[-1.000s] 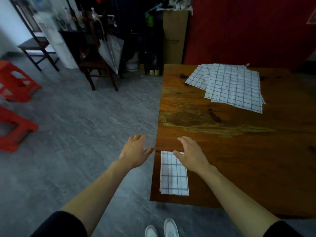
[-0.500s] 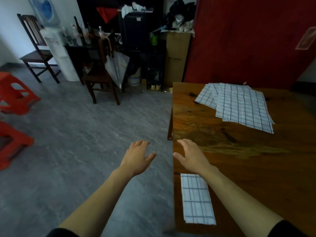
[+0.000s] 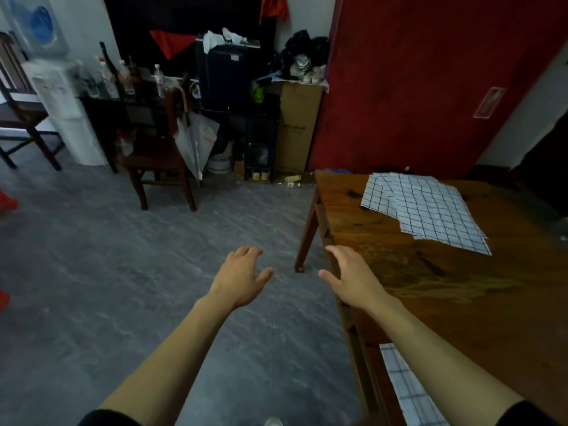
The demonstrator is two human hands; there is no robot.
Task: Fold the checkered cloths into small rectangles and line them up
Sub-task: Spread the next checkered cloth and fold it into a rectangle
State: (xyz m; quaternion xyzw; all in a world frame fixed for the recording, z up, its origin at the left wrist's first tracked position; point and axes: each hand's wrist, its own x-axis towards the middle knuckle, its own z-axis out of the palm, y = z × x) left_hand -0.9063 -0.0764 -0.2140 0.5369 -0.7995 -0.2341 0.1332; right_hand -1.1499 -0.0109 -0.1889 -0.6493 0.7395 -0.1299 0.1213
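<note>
A pile of unfolded white checkered cloths (image 3: 430,210) lies flat on the far part of the wooden table (image 3: 491,302). One folded checkered cloth (image 3: 405,385), a narrow rectangle, lies near the table's left edge close to me, partly hidden under my right forearm. My right hand (image 3: 350,278) hovers open over the table's left edge, well short of the pile. My left hand (image 3: 242,275) is open over the floor, left of the table. Neither hand holds anything.
A dark wooden chair (image 3: 156,158) with a white umbrella (image 3: 196,142) leaning on it stands on the grey floor ahead. A cardboard box (image 3: 295,127), a water dispenser (image 3: 61,112) and a cluttered shelf line the back wall. A red wall (image 3: 415,81) rises behind the table.
The view has tilted up and moved left, so the folded cloth slid toward the lower right. My right hand left the folded cloth and both hands reached forward.
</note>
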